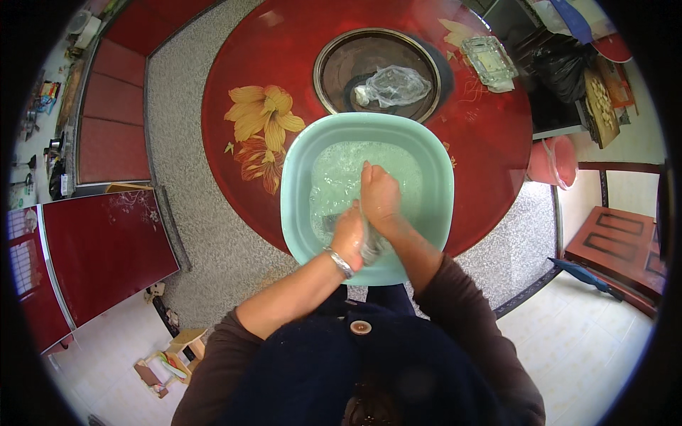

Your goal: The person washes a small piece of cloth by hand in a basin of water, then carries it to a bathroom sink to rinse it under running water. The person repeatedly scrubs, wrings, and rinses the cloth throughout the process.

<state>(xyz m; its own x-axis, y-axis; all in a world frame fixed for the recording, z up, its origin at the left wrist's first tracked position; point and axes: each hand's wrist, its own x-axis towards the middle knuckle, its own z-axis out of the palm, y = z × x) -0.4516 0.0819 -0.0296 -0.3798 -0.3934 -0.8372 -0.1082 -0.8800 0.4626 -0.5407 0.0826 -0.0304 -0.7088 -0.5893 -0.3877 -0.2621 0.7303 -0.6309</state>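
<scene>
A pale green plastic basin (446, 175) sits at the near edge of the round red table, with soapy water (335, 165) in it. Both hands are over the water, pressed close together. Between them is a wet greyish cloth (371, 249), blurred and partly hidden by the fingers; its exact kind cannot be made out. My right hand (380, 194) is curled into a fist on the cloth. My left hand (349, 234), with a silver bracelet (340, 262) at the wrist, grips it from the left. A dark piece (330, 221) shows beside the left fingers, perhaps part of the same cloth.
Beyond the basin on the red table (490, 144) lies a round dark tray (346, 58) holding a knotted clear plastic bag (399, 85). A glass ashtray (487, 58) stands at the far right. A pink bucket (551, 160) is right of the table, a wooden stool (181, 346) at lower left.
</scene>
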